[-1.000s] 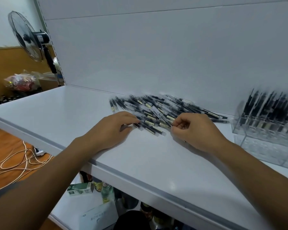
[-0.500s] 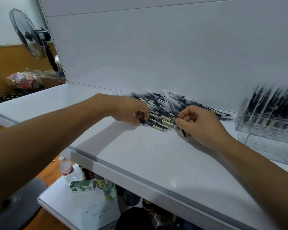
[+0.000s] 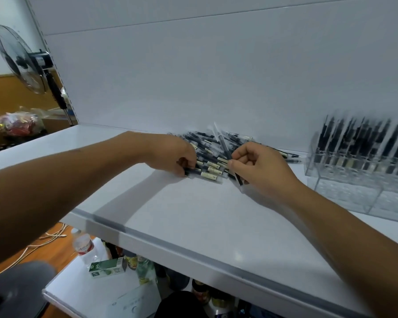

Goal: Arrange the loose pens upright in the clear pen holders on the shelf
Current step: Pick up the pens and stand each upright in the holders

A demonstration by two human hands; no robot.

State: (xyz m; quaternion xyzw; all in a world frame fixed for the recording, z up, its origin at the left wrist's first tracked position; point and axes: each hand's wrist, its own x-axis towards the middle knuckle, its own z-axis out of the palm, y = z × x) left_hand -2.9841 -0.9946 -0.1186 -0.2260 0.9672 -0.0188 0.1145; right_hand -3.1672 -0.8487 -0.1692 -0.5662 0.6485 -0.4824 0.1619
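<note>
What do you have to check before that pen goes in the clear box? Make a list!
1. Pen held firmly: ok, right hand pinches it, tilted above the loose pens.
2. Left hand out of the way: ok, it grips pens at the pile's near edge.
3. Room in the clear holder: ok, near compartments look empty.
4. Way along the shelf free: ok.
5. Which pen end points down: cannot tell, blurred.

txt: none legible | pen stickers [image 3: 209,176], green box [image 3: 107,268], bottle lbl [image 3: 84,246] | too blurred/small
</note>
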